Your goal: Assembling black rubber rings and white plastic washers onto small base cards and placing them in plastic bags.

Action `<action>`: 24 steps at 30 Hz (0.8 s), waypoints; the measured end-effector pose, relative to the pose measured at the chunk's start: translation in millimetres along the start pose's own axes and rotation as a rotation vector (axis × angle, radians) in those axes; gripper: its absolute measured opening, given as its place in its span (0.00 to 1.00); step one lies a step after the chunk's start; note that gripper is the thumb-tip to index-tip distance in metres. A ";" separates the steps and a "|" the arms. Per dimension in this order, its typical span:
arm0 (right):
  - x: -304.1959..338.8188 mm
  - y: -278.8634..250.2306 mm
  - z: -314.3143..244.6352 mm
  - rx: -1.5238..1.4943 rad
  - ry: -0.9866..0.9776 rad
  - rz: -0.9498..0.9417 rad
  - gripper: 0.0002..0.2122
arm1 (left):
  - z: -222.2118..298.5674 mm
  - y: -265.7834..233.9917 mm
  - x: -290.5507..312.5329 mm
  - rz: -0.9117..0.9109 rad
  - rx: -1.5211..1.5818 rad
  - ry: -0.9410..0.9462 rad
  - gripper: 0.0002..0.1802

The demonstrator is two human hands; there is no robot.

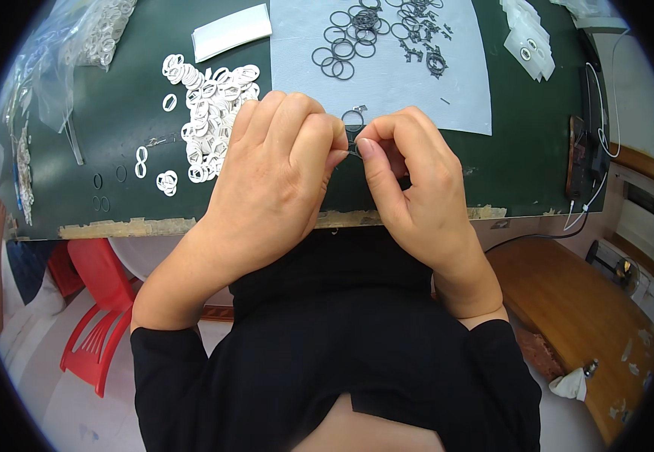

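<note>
My left hand [278,169] and my right hand [417,177] meet near the table's front edge. Thumb and forefinger of each are pinched on a small thin dark ring [355,150], partly hidden by the fingertips. Just beyond them, another black ring [352,119] lies on the pale sheet [304,90], with a tiny dark piece beside it. Farther back on that sheet are a cluster of loose black rings [343,48] and a heap of small black notched pieces [417,34].
A pile of white oval rings [210,113] spreads left of my left hand, below a white card stack [233,32]. Clear bags [105,34] lie at the far left, a bag with rings [529,51] at the right. A phone [576,158] with cables edges the green table.
</note>
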State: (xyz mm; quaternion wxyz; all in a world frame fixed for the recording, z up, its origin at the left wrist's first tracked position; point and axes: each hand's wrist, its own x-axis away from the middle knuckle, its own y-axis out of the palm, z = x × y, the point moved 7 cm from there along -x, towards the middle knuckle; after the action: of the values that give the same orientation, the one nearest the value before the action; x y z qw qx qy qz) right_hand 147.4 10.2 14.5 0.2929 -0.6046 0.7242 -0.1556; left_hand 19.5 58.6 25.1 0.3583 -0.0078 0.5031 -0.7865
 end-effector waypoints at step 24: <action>1.3 -6.9 -0.9 -0.033 -0.003 0.055 0.04 | -3.5 1.1 -0.7 -0.008 -0.061 -0.006 0.10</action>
State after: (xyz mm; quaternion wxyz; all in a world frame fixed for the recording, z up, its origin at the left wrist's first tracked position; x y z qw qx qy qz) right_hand 152.2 7.4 18.9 0.2880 -0.5895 0.7426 -0.1345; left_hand 19.2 61.4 22.8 0.3563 -0.0228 0.5258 -0.7721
